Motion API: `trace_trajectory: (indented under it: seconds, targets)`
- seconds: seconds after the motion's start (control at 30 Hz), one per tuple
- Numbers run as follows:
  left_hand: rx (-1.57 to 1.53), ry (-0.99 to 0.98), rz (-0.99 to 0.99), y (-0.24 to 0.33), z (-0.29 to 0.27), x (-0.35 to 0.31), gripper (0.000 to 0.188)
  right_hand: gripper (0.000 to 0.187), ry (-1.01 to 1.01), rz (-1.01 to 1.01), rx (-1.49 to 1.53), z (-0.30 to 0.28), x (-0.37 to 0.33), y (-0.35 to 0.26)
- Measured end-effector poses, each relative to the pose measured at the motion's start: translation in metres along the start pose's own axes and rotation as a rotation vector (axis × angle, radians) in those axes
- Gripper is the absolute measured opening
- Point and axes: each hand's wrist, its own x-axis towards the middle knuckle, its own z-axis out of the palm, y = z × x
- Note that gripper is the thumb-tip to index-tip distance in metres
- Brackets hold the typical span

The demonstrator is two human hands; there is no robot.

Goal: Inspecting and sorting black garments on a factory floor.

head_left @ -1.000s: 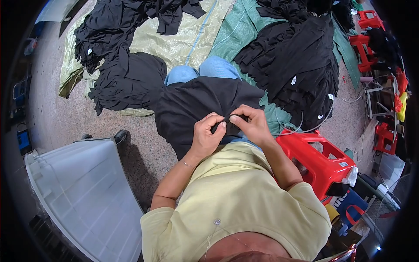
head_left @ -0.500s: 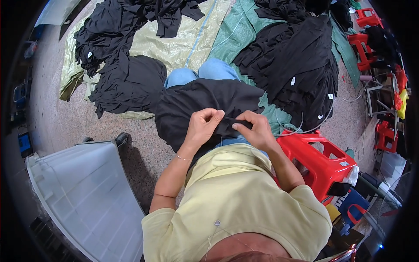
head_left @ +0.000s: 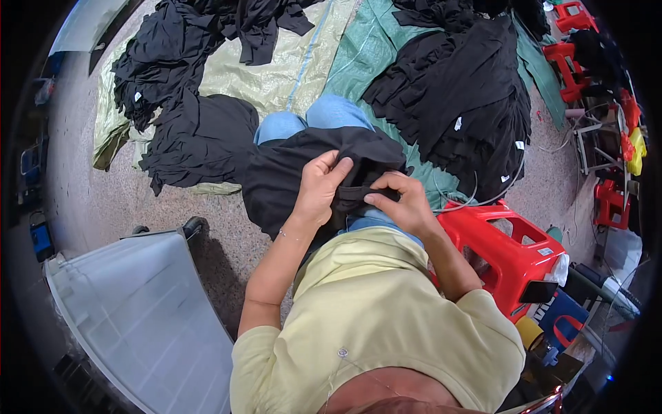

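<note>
The left hand (head_left: 319, 185) is pinching a fold of the black garment (head_left: 274, 188) between thumb and curled fingers, and the right hand (head_left: 407, 202) is gripping its edge likewise, both nearly closed, though the dark cloth is making the exact hold hard to see. The garment is draping over the person's blue trousers (head_left: 279, 127), while a red stool (head_left: 514, 276) is standing nearby on the right and black clothes (head_left: 462, 90) are lying heaped beyond.
</note>
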Motion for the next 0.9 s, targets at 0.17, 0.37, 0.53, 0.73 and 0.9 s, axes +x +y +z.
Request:
trace_trajectory:
  seconds: [0.17,0.37,0.53,0.73,0.9]
  targets:
    - [0.094,-0.013,-0.062,0.011,0.000,-0.011,0.013,0.021,0.108,0.118,0.219,0.017,0.002,0.007]
    - [0.021,0.093,0.081,0.005,0.002,-0.010,0.013,0.017,-0.049,0.031,0.167,0.009,0.000,0.006]
    - [0.799,0.074,0.262,-0.007,-0.004,-0.012,0.020,0.015,0.105,0.089,0.371,0.015,-0.006,0.002]
    - [0.737,0.073,0.283,-0.014,-0.013,-0.011,0.024,0.009,0.241,0.089,0.709,0.034,0.003,-0.010]
    - [0.711,0.084,0.304,-0.024,-0.016,-0.007,0.027,0.019,0.105,-0.566,-0.067,0.031,-0.005,-0.034]
